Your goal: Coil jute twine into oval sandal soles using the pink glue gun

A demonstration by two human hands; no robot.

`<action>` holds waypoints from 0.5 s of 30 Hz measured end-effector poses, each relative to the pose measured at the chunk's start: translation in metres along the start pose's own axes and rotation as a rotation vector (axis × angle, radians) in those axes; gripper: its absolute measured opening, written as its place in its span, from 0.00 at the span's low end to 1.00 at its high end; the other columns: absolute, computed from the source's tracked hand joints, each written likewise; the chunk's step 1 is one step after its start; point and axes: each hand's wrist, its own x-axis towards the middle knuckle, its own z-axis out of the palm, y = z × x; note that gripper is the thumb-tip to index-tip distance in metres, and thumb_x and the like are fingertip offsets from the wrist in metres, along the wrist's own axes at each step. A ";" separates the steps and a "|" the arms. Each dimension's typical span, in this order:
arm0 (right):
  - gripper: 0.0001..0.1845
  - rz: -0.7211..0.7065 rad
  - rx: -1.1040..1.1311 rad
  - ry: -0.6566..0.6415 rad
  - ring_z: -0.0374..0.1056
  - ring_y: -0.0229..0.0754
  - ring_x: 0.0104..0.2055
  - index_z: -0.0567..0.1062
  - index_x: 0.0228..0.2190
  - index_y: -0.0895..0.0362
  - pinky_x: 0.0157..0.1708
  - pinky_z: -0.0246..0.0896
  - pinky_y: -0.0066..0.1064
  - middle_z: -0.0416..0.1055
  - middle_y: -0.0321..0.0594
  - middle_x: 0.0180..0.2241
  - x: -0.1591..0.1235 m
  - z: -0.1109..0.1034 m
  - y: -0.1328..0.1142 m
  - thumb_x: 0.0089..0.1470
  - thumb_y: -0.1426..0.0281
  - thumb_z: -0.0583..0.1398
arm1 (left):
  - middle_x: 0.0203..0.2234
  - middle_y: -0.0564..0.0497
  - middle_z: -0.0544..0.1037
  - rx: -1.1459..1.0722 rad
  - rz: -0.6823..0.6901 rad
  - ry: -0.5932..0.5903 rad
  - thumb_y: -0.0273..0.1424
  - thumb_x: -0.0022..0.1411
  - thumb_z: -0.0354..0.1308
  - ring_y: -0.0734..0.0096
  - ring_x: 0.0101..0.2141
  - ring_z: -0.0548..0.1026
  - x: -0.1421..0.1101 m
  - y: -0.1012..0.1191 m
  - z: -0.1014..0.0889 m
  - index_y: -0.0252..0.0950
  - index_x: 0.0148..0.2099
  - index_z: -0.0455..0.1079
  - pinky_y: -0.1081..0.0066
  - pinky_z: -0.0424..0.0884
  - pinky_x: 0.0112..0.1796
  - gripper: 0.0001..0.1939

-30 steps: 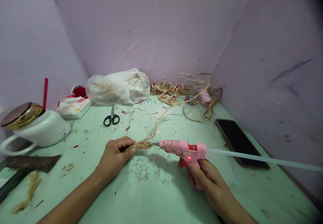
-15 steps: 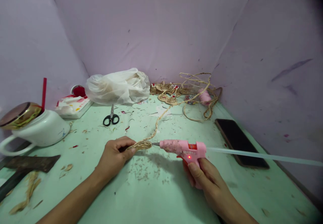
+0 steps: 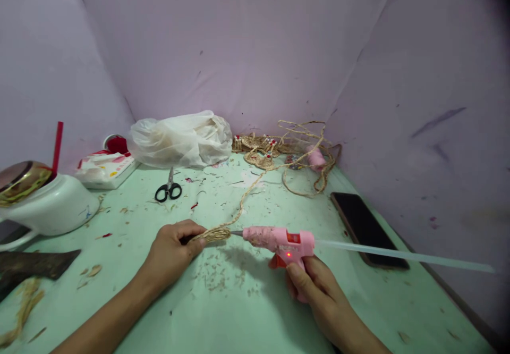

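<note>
Compared with the earlier frames, the whole view sits slightly farther left, hands included, and the free end of the glue stick (image 3: 398,254) now shows at lower right. The index finger of the right hand (image 3: 316,286) is farther forward at the trigger than half a second earlier.

Left hand (image 3: 173,249): pinching the rope coil (image 3: 217,234) between thumb and fingers, just below the center of the frame. Right hand: wrapped around the handle of the pink glue gun (image 3: 265,236), right of the coil; its red light is lit. The nozzle (image 3: 237,233) points left at the coil's right end; actual contact cannot be confirmed.

From the coil, a strand (image 3: 242,202) runs up the desk (image 3: 223,322) toward rope pieces (image 3: 258,157) and a pink spool (image 3: 316,157) at upper center-right. Scissors (image 3: 169,188) lie left of center, below a white plastic bag (image 3: 179,140). A phone (image 3: 368,229) lies at right, partly beneath the glue stick's line in view.
</note>
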 end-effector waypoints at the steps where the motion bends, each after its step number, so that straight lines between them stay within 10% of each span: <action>1: 0.24 -0.005 0.004 0.000 0.53 0.36 0.21 0.75 0.33 0.58 0.21 0.48 0.27 0.59 0.31 0.19 0.000 0.000 -0.002 0.56 0.50 0.52 | 0.27 0.51 0.75 0.062 -0.010 -0.012 0.39 0.51 0.53 0.65 0.30 0.71 0.000 -0.001 -0.001 0.36 0.32 0.75 0.69 0.64 0.33 0.14; 8: 0.25 0.005 0.023 0.080 0.54 0.37 0.21 0.77 0.35 0.58 0.22 0.53 0.28 0.61 0.33 0.19 -0.004 0.006 -0.011 0.54 0.50 0.55 | 0.52 0.45 0.70 0.648 0.114 0.188 0.44 0.60 0.48 0.51 0.50 0.67 -0.008 0.001 -0.002 0.38 0.52 0.69 0.60 0.69 0.39 0.23; 15: 0.29 0.023 -0.065 0.145 0.60 0.40 0.24 0.78 0.37 0.59 0.25 0.59 0.31 0.67 0.39 0.23 -0.009 0.010 0.000 0.52 0.47 0.54 | 0.54 0.30 0.66 0.915 0.461 0.856 0.36 0.61 0.52 0.45 0.47 0.70 -0.014 0.017 -0.001 0.24 0.62 0.53 0.56 0.70 0.39 0.31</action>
